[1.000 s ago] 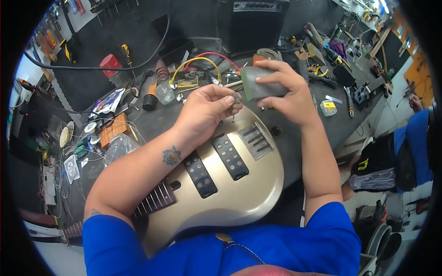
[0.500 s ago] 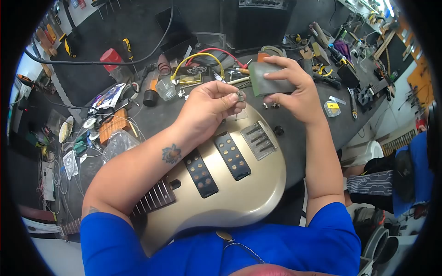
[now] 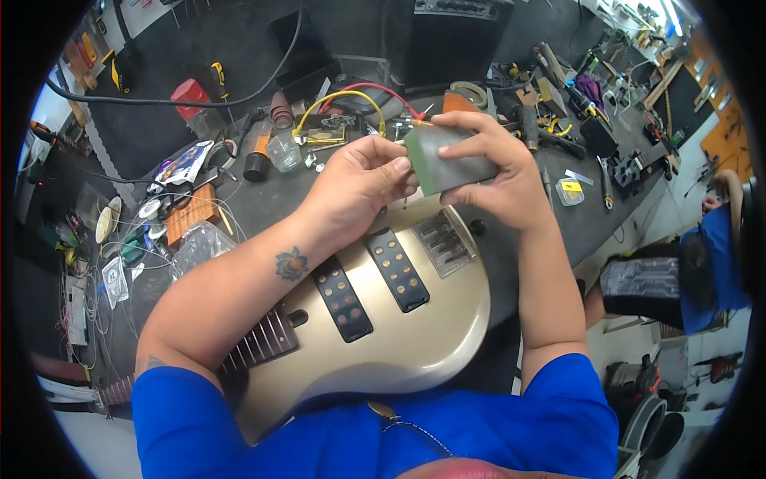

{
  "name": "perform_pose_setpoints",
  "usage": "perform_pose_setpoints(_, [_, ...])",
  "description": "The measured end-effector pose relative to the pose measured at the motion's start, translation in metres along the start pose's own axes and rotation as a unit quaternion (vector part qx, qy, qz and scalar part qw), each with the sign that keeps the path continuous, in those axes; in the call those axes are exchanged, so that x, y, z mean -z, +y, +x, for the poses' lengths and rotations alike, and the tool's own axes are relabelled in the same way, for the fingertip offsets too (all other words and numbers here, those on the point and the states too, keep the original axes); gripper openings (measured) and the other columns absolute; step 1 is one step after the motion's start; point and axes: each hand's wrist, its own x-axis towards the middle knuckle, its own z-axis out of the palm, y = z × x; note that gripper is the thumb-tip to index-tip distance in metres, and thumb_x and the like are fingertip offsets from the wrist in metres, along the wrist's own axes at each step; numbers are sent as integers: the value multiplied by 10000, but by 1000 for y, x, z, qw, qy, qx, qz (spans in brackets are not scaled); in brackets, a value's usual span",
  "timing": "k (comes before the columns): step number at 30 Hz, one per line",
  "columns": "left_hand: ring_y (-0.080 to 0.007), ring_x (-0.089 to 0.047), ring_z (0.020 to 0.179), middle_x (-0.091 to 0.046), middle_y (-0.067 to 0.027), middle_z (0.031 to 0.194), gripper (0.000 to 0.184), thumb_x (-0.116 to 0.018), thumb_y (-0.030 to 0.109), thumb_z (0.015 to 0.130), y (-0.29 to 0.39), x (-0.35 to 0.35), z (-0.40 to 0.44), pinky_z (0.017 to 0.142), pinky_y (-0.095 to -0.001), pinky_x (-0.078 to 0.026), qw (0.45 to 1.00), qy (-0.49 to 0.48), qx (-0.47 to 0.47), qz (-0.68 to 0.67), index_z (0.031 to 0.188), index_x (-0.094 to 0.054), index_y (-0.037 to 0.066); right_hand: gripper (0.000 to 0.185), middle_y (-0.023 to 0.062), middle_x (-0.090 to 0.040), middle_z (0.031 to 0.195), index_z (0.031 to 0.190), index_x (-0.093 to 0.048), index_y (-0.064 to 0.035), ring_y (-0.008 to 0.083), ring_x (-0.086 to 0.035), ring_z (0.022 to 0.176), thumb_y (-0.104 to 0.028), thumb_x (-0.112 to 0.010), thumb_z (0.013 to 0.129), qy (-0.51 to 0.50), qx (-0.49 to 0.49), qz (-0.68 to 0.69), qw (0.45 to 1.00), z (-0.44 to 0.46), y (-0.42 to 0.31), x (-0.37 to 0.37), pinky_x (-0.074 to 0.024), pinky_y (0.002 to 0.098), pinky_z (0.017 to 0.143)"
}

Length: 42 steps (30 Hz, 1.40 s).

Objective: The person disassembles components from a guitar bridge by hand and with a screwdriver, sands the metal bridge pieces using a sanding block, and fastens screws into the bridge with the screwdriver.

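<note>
A grey sanding block [image 3: 459, 160] with a green edge is gripped in my right hand [image 3: 507, 164], thumb below and fingers over the top. My left hand [image 3: 375, 176] is closed in a pinch right against the block's green edge. The small metal part between its fingertips, which looks like a bridge saddle, is now hidden by the fingers and the block. Beneath both hands lies a gold electric bass guitar [image 3: 431, 335], with two black pickups [image 3: 399, 270] and a metal bridge [image 3: 444, 243]. My left forearm crosses over its neck end.
Behind the hands are a glass jar [image 3: 283, 153], a yellow cable [image 3: 351, 93] and a red cup [image 3: 190, 97]. A wooden block [image 3: 191, 215] and loose strings lie left. Pliers [image 3: 561, 140] and a small plastic box [image 3: 570, 191] are right. Another person [image 3: 678, 279] sits at far right.
The sanding block has come left and down against my left fingertips, covering the small metal part that showed before. My left hand stays closed in nearly the same place.
</note>
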Motion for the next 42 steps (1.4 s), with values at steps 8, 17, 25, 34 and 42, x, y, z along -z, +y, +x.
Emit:
perform_pose_setpoints(8, [-180,-757,999,-790,-66,1101,136,-775,115,1072,-1,0,0,946,-369,-613,1000,3,1,17,1181,-715,59,582,168,-700,1507,1181,-838,-72,322,-651,1410,-86,-1008,625,7,16,-22,1000,-1,0,6,-498,455,1195])
perform_pose_setpoints(17, [-205,-769,996,-790,-110,1093,91,-745,35,1073,-1,3,1,943,-386,-637,1000,-12,-6,-7,1156,-732,-1,576,170,-729,1459,1172,-849,-82,325,-671,1374,-105,-1015,621,16,1,-70,997,-1,5,5,-506,463,1176])
perform_pose_setpoints(25, [-211,-774,1005,-790,-110,1093,112,-747,35,1072,-4,5,0,961,-387,-638,1000,-4,-6,4,1176,-727,-1,555,141,-741,1424,1155,-854,-75,316,-673,1348,-125,-1023,629,40,-1,-91,995,-2,0,8,-518,450,1149])
perform_pose_setpoints(34, [-234,-780,1036,-786,-128,1131,123,-743,34,1072,1,4,1,976,-410,-638,1000,-15,-3,6,1186,-724,-7,553,130,-735,1409,1130,-831,-84,344,-652,1374,-134,-1022,613,28,4,16,999,-2,-7,1,-498,469,1176])
perform_pose_setpoints(42, [-226,-776,1048,-793,-115,1153,154,-754,48,1065,0,4,1,995,-409,-624,1000,-11,7,3,1213,-727,14,504,130,-713,1431,1108,-827,-88,342,-649,1368,-97,-997,634,-9,45,-3,999,1,-12,-3,-506,466,1157])
